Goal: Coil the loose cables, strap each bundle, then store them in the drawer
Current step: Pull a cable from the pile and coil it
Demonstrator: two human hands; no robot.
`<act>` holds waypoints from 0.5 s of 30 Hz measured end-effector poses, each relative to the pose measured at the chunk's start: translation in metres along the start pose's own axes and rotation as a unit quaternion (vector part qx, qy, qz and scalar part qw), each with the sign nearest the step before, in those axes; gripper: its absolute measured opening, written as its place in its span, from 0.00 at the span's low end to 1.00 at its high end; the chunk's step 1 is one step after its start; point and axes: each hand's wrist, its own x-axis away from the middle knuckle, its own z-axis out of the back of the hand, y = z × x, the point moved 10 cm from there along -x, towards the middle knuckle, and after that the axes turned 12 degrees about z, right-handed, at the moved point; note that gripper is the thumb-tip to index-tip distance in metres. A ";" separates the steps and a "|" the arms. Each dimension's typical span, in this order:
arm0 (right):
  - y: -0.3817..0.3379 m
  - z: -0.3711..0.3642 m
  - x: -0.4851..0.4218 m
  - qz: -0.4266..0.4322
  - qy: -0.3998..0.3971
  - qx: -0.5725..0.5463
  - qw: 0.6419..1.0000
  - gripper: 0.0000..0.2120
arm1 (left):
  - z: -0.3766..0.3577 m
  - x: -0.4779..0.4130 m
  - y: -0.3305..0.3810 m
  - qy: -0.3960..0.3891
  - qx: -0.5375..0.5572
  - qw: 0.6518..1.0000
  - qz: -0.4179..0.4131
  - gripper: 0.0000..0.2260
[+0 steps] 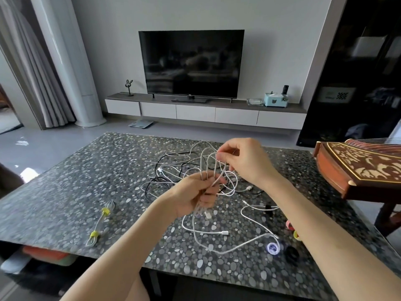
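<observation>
Two grips over one pebble-patterned tabletop (86, 170): left grip (195, 194) and right grip (240, 161), both pinching one white cable (204, 161). One strapped bundle (99, 222) at the left, bound by two yellow straps, upper strap (105, 211) and lower strap (94, 234). Four rolls near the right edge: one purple roll (273, 248), one black roll (291, 253), one pink roll (289, 224), one yellow roll (296, 235). One tangle of loose cables (173, 170), white and black, too knotted to count. Beyond: one television (192, 64), one zither (360, 168), one floor scale (141, 123), one teal tissue box (275, 99), one rabbit ornament (129, 86).

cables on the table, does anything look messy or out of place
Only the tangle in the middle of the table: white and black cables lie knotted together. The bundle with yellow straps at left lies tidy. No damage or spill shows.
</observation>
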 end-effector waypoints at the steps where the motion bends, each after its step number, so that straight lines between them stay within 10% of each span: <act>1: -0.001 0.002 0.000 0.006 0.013 -0.008 1.000 0.03 | -0.002 -0.001 0.000 -0.010 0.016 1.000 -0.003 0.11; 9: 0.014 -0.013 -0.007 -0.008 0.031 -0.056 0.998 0.02 | -0.006 -0.008 -0.003 0.025 -0.115 0.993 -0.008 0.15; 15: 0.055 -0.076 0.045 -0.155 -0.052 -0.257 0.953 0.25 | 0.041 -0.008 0.042 0.188 0.082 0.972 -0.117 0.16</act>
